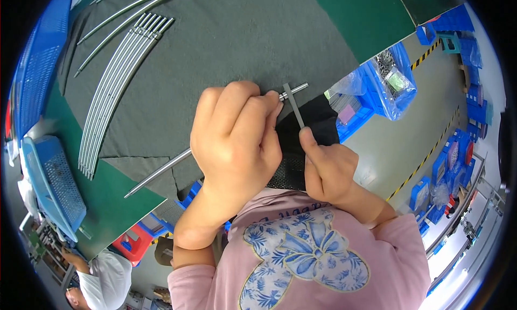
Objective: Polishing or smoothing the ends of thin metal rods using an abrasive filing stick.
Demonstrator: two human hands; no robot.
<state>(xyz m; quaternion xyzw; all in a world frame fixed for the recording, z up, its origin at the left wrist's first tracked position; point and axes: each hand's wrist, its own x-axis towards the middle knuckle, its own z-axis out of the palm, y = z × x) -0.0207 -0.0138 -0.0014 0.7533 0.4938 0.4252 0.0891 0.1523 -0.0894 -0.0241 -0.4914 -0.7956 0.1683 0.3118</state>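
My left hand (234,135) is closed around a long thin metal rod (161,171) that runs from the lower left up to a tip just past my fingers at the upper right. My right hand (326,164) pinches a small flat grey file-like strip (294,104) and holds it across the rod's end, near my left fingertips. Both hands are over the edge of a dark grey mat (226,35) on a green table (366,16).
Several more metal rods (116,78) lie side by side on the mat at the left, with others near the top edge. Blue plastic baskets (51,175) stand at the left. A blue bin with bagged parts (385,81) is at the right. Another person (105,280) is at the lower left.
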